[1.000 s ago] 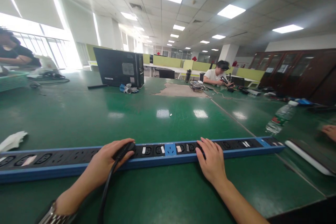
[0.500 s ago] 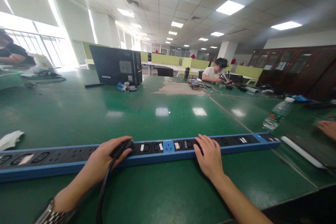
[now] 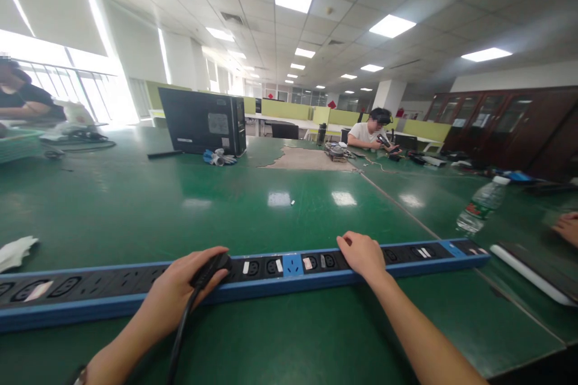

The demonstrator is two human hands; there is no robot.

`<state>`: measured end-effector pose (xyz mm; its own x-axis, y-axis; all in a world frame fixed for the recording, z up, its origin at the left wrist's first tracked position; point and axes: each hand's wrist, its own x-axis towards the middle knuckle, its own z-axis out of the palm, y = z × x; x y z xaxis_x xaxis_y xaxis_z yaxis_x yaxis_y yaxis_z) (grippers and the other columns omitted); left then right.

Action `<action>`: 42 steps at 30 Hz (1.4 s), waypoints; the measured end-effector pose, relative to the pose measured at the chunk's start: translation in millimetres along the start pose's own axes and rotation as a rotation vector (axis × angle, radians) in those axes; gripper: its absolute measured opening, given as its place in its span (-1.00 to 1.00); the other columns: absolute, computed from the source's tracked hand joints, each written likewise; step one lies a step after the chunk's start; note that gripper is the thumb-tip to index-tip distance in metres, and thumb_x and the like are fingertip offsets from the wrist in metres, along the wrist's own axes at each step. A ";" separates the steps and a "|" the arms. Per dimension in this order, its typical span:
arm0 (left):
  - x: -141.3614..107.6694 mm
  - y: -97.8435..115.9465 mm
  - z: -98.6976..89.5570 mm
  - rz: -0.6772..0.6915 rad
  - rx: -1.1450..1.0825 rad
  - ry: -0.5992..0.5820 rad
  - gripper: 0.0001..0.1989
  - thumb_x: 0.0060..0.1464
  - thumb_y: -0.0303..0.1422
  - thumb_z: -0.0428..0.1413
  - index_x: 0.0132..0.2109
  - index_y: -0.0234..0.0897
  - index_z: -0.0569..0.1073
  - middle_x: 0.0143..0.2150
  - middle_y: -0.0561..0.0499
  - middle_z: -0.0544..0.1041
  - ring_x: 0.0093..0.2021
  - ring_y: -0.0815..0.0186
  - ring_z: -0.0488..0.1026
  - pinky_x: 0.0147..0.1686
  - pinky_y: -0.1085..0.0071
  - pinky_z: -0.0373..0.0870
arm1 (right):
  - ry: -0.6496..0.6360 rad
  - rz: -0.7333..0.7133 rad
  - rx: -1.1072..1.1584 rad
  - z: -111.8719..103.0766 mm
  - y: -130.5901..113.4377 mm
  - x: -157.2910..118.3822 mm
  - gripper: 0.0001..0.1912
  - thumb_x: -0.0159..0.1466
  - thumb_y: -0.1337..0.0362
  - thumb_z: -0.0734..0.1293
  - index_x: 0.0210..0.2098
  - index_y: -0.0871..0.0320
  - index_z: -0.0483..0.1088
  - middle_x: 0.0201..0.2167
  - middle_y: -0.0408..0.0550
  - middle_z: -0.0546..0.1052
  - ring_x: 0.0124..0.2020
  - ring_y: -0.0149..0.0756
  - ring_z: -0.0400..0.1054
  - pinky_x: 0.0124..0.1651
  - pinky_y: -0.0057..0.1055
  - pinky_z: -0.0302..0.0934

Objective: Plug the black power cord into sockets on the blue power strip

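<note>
A long blue and black power strip [image 3: 271, 289] lies across the green table [image 3: 280, 337]. On its left half, my left hand [image 3: 185, 277] is closed round a black plug [image 3: 211, 269], which sits against the strip's top face; a black cable [image 3: 181, 331] hangs from it toward the front. My right hand [image 3: 363, 255] rests over the strip right of the middle blue socket [image 3: 292, 265], its fingers curled at the far edge. What its fingertips grip is partly hidden; they seem closed on the strip's edge.
A black computer case [image 3: 198, 120] with gloves [image 3: 219, 157] beside it stands at the back left. A water bottle [image 3: 483, 207], a dark flat device [image 3: 537, 271] and another person's hand [image 3: 567, 227] are at the right. White tissue [image 3: 17, 252] lies left.
The fingers of my right hand, spread flat on the strip before, have curled in at its far edge. My left hand keeps its hold on the plug. The view has tilted up slightly.
</note>
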<state>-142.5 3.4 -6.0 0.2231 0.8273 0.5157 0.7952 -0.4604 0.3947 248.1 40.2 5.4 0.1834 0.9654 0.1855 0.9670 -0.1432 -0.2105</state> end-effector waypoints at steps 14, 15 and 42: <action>0.4 -0.5 1.0 0.001 0.022 0.011 -0.47 0.08 0.12 0.06 0.01 -0.14 0.52 -0.10 -0.08 0.63 -0.15 0.12 0.59 -0.10 0.31 0.53 | -0.095 0.209 -0.055 3.6 7.9 31.4 -0.54 0.21 0.04 0.19 -0.10 0.22 0.49 -0.12 0.25 0.56 0.01 0.20 0.38 0.00 0.13 0.08; 0.4 -0.6 0.9 0.004 0.026 0.012 -0.47 0.08 0.11 0.06 0.01 -0.14 0.52 -0.10 -0.07 0.63 -0.15 0.12 0.59 -0.10 0.31 0.53 | -0.094 0.214 -0.053 4.4 8.1 31.0 -0.52 0.21 0.04 0.18 -0.08 0.22 0.49 -0.10 0.26 0.56 0.02 0.20 0.37 0.00 0.13 0.08; -1.4 10.0 -7.0 -0.027 -0.108 -0.023 -0.49 0.07 0.03 0.12 0.04 -0.19 0.47 -0.10 -0.06 0.63 -0.15 0.16 0.59 -0.10 0.34 0.51 | 0.474 -0.222 0.200 36.6 10.8 -57.1 -0.73 0.31 0.17 0.22 -0.14 0.12 0.49 -0.05 0.00 0.56 0.04 -0.12 0.35 0.11 -0.16 0.00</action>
<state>-138.8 -4.7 2.5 0.2160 0.8465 0.4867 0.7361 -0.4686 0.4884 241.6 -8.4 -42.6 0.0827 0.7577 0.6474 0.9476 0.1413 -0.2864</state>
